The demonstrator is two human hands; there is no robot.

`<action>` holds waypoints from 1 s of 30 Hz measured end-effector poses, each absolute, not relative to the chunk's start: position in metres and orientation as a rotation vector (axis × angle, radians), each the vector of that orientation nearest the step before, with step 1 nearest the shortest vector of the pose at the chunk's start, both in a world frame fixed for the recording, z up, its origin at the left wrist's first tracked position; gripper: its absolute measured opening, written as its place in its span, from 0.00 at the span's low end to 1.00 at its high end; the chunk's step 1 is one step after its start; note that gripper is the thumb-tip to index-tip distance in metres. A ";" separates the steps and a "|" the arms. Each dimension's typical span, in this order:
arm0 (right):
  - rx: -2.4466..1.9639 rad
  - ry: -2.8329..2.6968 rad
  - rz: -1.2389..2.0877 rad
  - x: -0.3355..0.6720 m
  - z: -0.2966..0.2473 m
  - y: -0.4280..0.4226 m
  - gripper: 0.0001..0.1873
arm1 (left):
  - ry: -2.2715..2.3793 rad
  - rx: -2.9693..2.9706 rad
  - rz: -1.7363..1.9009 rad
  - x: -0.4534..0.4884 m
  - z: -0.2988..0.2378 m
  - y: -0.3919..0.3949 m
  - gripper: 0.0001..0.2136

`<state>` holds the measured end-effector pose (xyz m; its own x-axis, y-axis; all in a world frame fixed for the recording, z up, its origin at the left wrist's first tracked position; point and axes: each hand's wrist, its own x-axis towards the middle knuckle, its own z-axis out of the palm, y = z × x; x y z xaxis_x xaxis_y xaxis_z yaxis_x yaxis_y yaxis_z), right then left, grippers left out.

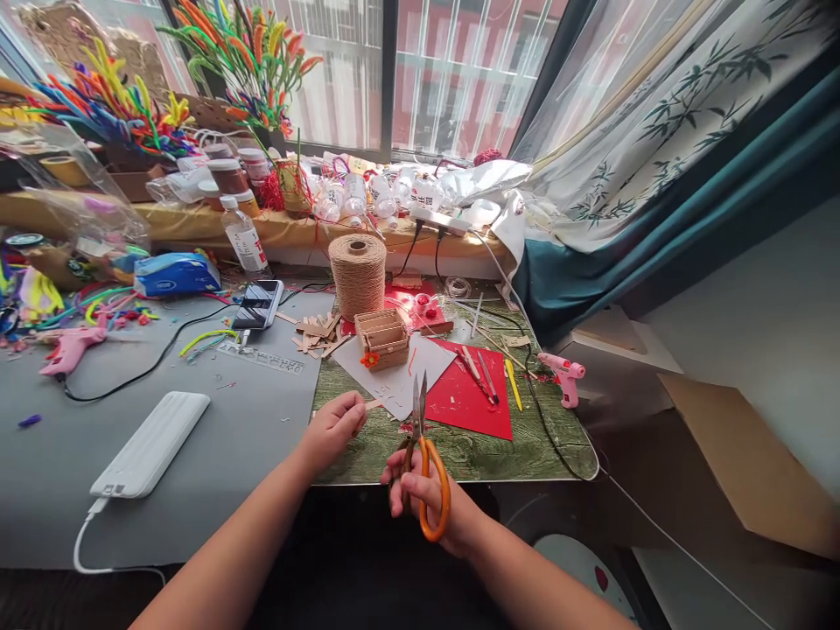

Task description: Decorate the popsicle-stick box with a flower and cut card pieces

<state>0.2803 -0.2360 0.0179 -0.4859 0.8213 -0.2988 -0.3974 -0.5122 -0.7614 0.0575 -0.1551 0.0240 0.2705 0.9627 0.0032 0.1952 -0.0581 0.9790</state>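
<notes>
My right hand (420, 500) grips orange-handled scissors (423, 464) with the blades pointing up and away from me. My left hand (336, 425) pinches a thin wooden stick (373, 404) by one end, and its free end points toward the scissor blades. Both hands hover over the near edge of a green mat (538, 437). Beyond them lie a white paper sheet (394, 381), a red sheet (472, 398) and a small wooden stick box (382, 338) with an orange flower on it.
A twine spool (358, 274), loose wooden sticks (316, 334), a phone (258, 304), a white power bank (152, 443), two pink glue guns (564, 374) (69, 347), a ruler stencil (262, 357) and pens (486, 374) crowd the desk. Bottles and pipe-cleaner flowers (249, 52) line the windowsill.
</notes>
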 end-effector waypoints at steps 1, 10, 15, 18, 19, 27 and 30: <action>-0.827 -0.800 2.096 0.280 0.015 -0.241 0.32 | 1.109 1.474 0.939 0.059 0.021 -0.156 0.18; -0.916 -1.033 2.237 0.283 0.007 -0.256 0.38 | 0.979 1.329 0.891 0.056 -0.002 -0.155 0.19; -0.979 -1.240 2.227 0.294 0.014 -0.252 0.37 | 0.902 1.189 0.848 0.051 -0.003 -0.150 0.21; -1.038 -1.266 2.234 0.297 0.013 -0.250 0.36 | 0.892 1.174 0.834 0.050 -0.005 -0.149 0.21; -1.048 -1.277 2.229 0.298 0.012 -0.250 0.36 | 0.895 1.179 0.824 0.050 -0.006 -0.149 0.21; -1.062 -1.357 2.195 0.296 0.018 -0.248 0.33 | 0.863 1.195 0.755 0.050 -0.007 -0.147 0.21; -1.069 -1.373 2.178 0.294 0.018 -0.250 0.32 | 0.850 1.209 0.740 0.049 -0.007 -0.146 0.21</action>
<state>0.2938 -0.2495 0.0180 -0.6532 0.6365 -0.4102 0.0956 -0.4681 -0.8785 0.0494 -0.1459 -0.0074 0.4969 0.8533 -0.1581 -0.0388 0.2039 0.9782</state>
